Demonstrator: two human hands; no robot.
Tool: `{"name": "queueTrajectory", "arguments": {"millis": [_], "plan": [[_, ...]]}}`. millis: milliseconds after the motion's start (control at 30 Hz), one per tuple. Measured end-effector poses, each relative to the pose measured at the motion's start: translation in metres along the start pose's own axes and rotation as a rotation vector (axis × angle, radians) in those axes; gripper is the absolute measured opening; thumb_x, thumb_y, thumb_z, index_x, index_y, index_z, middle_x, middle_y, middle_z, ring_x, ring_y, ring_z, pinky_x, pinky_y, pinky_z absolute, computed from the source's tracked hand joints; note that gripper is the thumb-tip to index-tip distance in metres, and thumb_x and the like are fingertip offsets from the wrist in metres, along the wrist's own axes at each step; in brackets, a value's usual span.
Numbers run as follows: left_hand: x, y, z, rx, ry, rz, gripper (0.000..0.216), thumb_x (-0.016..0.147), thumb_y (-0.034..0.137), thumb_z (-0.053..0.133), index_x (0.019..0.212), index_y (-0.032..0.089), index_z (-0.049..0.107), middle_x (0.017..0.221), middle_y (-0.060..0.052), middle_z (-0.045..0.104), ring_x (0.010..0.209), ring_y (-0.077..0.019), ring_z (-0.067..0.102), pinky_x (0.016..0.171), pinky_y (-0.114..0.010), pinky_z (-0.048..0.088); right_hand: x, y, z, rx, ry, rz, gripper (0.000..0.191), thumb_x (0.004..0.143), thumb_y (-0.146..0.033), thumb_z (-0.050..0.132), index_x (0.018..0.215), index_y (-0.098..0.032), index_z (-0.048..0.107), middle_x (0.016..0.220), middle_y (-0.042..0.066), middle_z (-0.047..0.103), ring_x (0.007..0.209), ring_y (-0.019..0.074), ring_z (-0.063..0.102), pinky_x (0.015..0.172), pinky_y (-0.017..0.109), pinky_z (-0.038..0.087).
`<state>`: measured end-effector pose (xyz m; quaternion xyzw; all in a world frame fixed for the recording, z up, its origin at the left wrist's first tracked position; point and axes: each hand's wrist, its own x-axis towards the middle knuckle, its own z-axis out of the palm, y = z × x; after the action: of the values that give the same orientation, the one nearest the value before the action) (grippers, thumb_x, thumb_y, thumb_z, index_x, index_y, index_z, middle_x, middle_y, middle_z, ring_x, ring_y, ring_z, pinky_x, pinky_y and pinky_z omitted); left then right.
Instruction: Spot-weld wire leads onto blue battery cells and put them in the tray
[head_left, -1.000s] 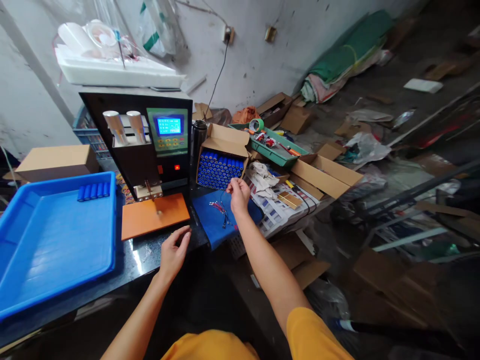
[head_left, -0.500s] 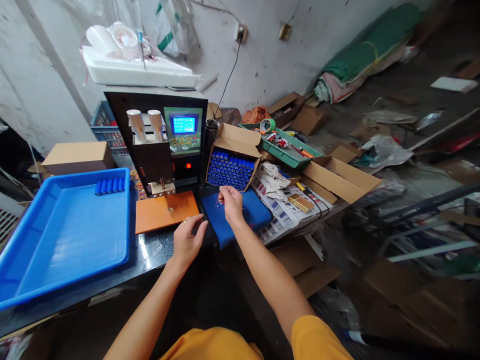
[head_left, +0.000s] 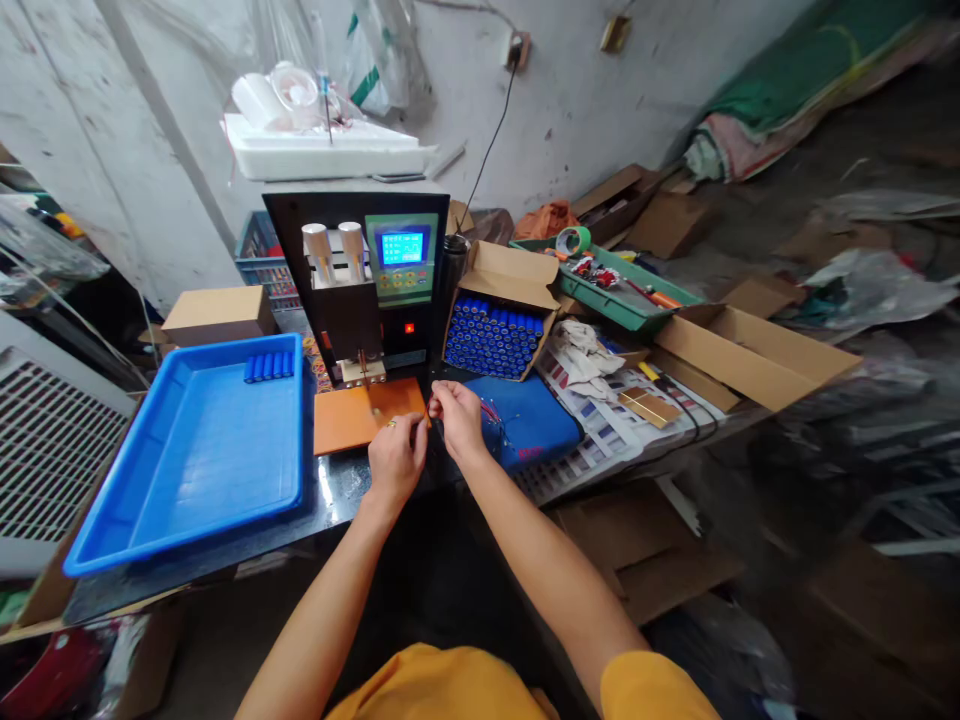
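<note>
Both hands meet in front of the spot welder. My left hand, with a ring on it, is closed in a pinch by the right corner of the orange board. Beside it, my right hand pinches a thin wire, dark and reddish, which runs down to the left fingertips. Its exact shape is too small to make out. More thin red wires lie on the blue pouch to the right. Behind the pouch, an open carton holds many blue battery cells.
At left sits a blue tray with a row of blue cells in its far corner. A closed cardboard box stands behind it. To the right are a green tray, a white cloth and an open carton.
My right hand has come off the pouch toward my left hand, bringing a thin wire. My left hand has closed from a loose, parted grip. The view has swung left.
</note>
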<state>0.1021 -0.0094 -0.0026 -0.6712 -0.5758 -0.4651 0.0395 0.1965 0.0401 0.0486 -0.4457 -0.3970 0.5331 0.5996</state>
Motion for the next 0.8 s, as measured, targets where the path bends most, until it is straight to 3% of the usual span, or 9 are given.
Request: {"name": "queueTrajectory", "arguments": {"millis": [133,500,667,800], "plan": [[-0.004,-0.002,-0.001,-0.034,0.011,-0.008,0.021,0.091,0.036,0.055,0.095,0.016,0.063,0.079,-0.006,0.069,0.069,-0.0159,0.065,0.065,-0.025,0.046,-0.001,0.002,0.005,0.042,0.007,0.02,0.022,0.07,-0.035,0.066,0.064,-0.018,0.055,0.052,-0.006,0.05,0.046,0.0058,0.045,0.048,0.019,0.037],[-0.003,-0.008,-0.011,-0.155,0.029,-0.014,0.021,0.093,0.027,0.05,0.096,0.016,0.067,0.081,-0.007,0.07,0.071,-0.0149,0.064,0.069,-0.026,0.047,-0.001,0.006,0.006,0.026,-0.028,0.02,0.024,0.072,-0.036,0.067,0.065,-0.018,0.054,0.053,-0.005,0.05,0.047,0.0065,0.045,0.048,0.02,0.037],[-0.001,-0.005,-0.022,-0.429,0.028,-0.248,0.021,0.089,0.034,0.056,0.088,0.017,0.069,0.079,-0.005,0.07,0.07,-0.014,0.063,0.067,-0.025,0.048,-0.005,0.008,0.001,0.022,-0.091,0.074,0.029,0.072,-0.044,0.069,0.071,-0.018,0.057,0.062,-0.004,0.054,0.055,0.0076,0.049,0.051,0.02,0.039],[0.005,-0.009,-0.036,-0.705,-0.034,-0.498,0.026,0.083,0.042,0.062,0.082,0.016,0.069,0.074,-0.003,0.069,0.068,-0.0138,0.062,0.066,-0.025,0.049,-0.011,0.013,0.001,-0.015,-0.32,0.149,0.029,0.07,-0.044,0.072,0.076,-0.017,0.062,0.068,-0.001,0.06,0.061,0.0098,0.054,0.054,0.021,0.041]]}}
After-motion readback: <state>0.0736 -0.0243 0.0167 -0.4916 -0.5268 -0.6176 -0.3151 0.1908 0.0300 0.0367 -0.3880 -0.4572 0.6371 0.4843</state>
